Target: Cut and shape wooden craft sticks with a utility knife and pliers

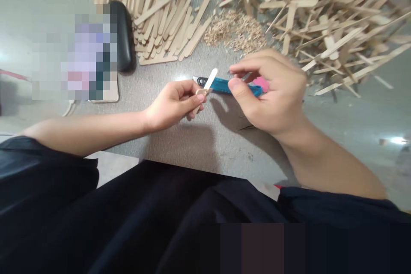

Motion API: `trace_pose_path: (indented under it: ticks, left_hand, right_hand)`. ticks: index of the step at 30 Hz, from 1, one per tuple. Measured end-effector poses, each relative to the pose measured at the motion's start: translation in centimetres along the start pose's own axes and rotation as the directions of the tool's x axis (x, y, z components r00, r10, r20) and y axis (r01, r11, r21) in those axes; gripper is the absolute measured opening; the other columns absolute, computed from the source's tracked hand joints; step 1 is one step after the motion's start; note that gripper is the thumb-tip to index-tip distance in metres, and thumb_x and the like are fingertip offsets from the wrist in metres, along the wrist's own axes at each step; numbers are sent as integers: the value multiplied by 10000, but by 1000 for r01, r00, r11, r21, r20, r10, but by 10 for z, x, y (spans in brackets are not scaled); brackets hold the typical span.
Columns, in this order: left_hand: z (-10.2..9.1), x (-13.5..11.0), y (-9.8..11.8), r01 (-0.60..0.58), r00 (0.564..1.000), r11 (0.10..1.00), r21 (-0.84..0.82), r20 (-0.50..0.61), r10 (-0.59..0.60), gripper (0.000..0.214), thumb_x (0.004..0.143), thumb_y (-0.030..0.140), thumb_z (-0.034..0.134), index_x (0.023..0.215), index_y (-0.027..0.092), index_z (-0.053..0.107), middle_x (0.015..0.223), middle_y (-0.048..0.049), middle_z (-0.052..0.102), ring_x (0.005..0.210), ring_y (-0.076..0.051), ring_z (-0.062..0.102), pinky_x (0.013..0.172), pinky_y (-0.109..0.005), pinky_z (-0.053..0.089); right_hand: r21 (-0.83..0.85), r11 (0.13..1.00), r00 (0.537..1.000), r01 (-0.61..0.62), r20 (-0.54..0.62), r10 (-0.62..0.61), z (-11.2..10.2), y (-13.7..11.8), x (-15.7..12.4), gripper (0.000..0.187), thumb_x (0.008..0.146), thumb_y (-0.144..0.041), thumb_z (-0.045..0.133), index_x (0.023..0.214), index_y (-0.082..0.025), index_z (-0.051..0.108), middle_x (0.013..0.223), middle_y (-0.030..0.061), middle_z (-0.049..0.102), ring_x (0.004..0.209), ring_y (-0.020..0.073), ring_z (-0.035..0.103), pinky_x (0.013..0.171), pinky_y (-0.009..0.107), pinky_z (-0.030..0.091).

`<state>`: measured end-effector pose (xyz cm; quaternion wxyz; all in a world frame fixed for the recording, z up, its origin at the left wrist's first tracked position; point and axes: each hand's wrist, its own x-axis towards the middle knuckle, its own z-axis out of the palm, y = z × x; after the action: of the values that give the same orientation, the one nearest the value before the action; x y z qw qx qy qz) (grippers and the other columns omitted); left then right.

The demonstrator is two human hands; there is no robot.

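My left hand is closed on a pale wooden ice-cream stick, pinched between thumb and fingers so that it points up and to the right. My right hand is curled, its thumb and fingers closing over the handle end of a blue-handled cutter that lies on the grey board. The cutter's dark metal tip shows just behind the stick. Something pink peeks out under my right fingers.
A laid-out row of wooden sticks sits at the back left, a loose tangled heap of sticks at the back right, and a mound of small wood chips between them. A black case lies on the left. My dark clothing fills the foreground.
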<state>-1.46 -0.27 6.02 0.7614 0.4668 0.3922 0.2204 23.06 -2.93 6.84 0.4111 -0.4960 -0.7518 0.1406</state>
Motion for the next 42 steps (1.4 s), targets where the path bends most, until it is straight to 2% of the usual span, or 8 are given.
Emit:
trace_pose_path:
  ticks: [4, 10, 14, 19, 26, 29, 31, 42]
  left_hand:
    - [8, 2, 15, 158, 986, 982, 106, -71, -151, 296, 1147, 127, 654, 854, 166, 635, 721, 24, 747, 464, -22, 615, 438, -151, 438]
    - [13, 5, 30, 285, 959, 934, 216, -69, -276, 209, 1159, 100, 600, 1027, 117, 761, 651, 34, 701, 506, -62, 684, 417, -162, 397]
    - [-3, -11, 23, 267, 953, 922, 279, -216, -211, 291, 1149, 189, 635, 864, 159, 681, 670, 15, 696, 479, -56, 600, 461, -202, 406]
    - [-27, -36, 12, 204, 905, 868, 453, -425, 9, 108, 1080, 285, 736, 1034, 195, 699, 759, 14, 733, 600, -92, 630, 588, -234, 457]
    - [-42, -40, 33, 308, 786, 548, 778, -532, 314, 154, 1049, 294, 723, 1157, 199, 777, 927, -85, 808, 892, -255, 724, 835, -381, 457]
    - [-45, -27, 46, 348, 853, 167, 923, -385, 352, 320, 1124, 298, 574, 1343, 190, 780, 1294, -168, 857, 1134, -331, 802, 883, -412, 492]
    - [-46, -17, 52, 334, 889, 52, 941, -333, 313, 338, 1132, 281, 536, 1333, 192, 792, 1379, -171, 847, 1232, -350, 810, 910, -412, 520]
    - [-49, 8, 58, 376, 899, -32, 926, -357, 253, 312, 1128, 218, 519, 1187, 113, 806, 1271, -264, 851, 1164, -372, 844, 938, -438, 581]
  right_hand:
    - [-124, 989, 978, -82, 180, 103, -9, 10, 8, 207, 1066, -328, 656, 1131, -213, 816, 1099, 109, 827, 948, 270, 780, 824, 431, 630]
    - [-293, 954, 855, -72, 475, 210, -18, 19, 17, 250, 1089, -327, 641, 1205, -187, 813, 1209, 155, 816, 1076, 330, 766, 908, 458, 587]
    - [-338, 941, 810, 30, 559, 175, -16, 14, 19, 255, 1089, -360, 677, 1231, -194, 809, 1221, 156, 804, 1170, 354, 731, 958, 458, 566]
    - [-437, 894, 781, 100, 591, 201, -12, 5, 19, 258, 1100, -341, 686, 1263, -180, 804, 1290, 169, 794, 1242, 378, 712, 1023, 479, 551]
    - [-464, 881, 782, 96, 583, 222, -11, 6, 19, 251, 1125, -312, 643, 1245, -152, 793, 1294, 183, 796, 1262, 387, 707, 1001, 482, 556]
    - [-462, 881, 778, 98, 588, 222, -11, 6, 20, 259, 1137, -316, 634, 1262, -151, 788, 1322, 190, 794, 1263, 384, 707, 980, 471, 556]
    - [-465, 880, 777, 97, 588, 225, -11, 5, 20, 261, 1143, -308, 621, 1273, -154, 786, 1336, 190, 790, 1271, 383, 704, 982, 467, 554]
    - [-460, 883, 765, 97, 601, 229, -8, 7, 20, 295, 1155, -305, 605, 1306, -127, 785, 1332, 200, 761, 1282, 378, 692, 1020, 455, 543]
